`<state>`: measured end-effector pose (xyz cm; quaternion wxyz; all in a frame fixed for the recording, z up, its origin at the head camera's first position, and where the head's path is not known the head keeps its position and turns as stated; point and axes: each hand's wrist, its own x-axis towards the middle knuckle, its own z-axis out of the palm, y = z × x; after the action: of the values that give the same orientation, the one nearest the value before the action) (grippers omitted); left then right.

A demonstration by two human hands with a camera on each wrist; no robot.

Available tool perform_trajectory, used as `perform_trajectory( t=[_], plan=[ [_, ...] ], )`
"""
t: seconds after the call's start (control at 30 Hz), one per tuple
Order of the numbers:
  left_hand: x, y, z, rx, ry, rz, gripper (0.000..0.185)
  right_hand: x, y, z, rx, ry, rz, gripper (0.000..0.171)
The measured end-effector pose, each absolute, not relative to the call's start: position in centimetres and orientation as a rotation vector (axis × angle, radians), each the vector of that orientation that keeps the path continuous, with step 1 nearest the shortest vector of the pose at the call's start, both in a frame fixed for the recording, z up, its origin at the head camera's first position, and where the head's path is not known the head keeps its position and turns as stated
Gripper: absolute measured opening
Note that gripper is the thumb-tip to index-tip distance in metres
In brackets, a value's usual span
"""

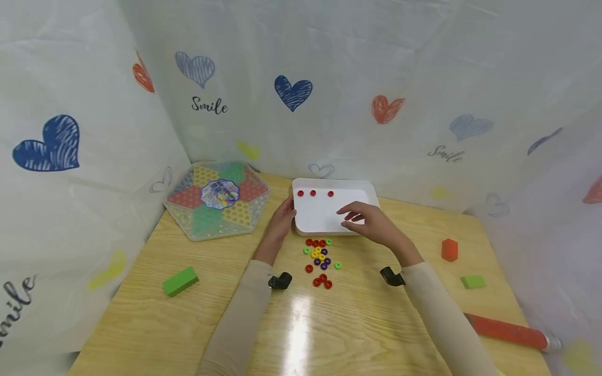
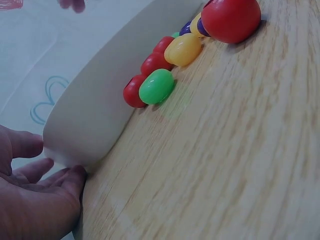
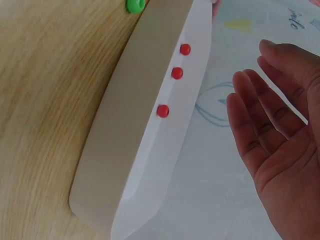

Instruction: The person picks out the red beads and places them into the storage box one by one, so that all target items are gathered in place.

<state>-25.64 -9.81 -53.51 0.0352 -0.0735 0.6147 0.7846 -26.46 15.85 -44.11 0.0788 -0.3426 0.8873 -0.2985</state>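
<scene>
Neither hand pinches anything at this moment. His or her left hand [image 1: 281, 220] lies with relaxed fingers against the white tray [image 1: 324, 222] at its 9 o'clock corner, steadying it; the left wrist view shows fingertips [image 2: 75, 176] touching the tray wall. Over the tray's 4 o'clock part the right hand [image 1: 371, 222] hovers with fingers spread and loose, palm empty as the right wrist view shows.

Three red beads [image 1: 313, 193] sit in a row along the tray's 12 o'clock edge. On the wooden table [image 1: 188, 324], just at the tray's 6 o'clock side, lies the heap of coloured beads [image 1: 320, 258]: red, yellow, green, purple, some touching the tray wall.

From where I stand, doing this well would call for keeping the left hand firm on the corner so the tray does not slide, then a fine two-finger pinch on one bead, since they look smooth and ready to roll. Reds lie at the heap's 12 and 6 o'clock ends.
</scene>
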Motion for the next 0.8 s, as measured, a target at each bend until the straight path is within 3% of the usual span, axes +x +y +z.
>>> perform_trajectory(
  t=[0.4,0.8],
  plan=[
    [-25.2,-9.9,-53.3,-0.202,1.929,2.373,0.052,-20.2,16.1,-45.8,-1.057,2.535,-0.887,0.033],
    [-25.3,-10.1,-52.9,-0.192,1.916,2.351,0.052,-16.3,15.0,-50.2,-1.028,2.481,-0.920,0.037]
  ],
)
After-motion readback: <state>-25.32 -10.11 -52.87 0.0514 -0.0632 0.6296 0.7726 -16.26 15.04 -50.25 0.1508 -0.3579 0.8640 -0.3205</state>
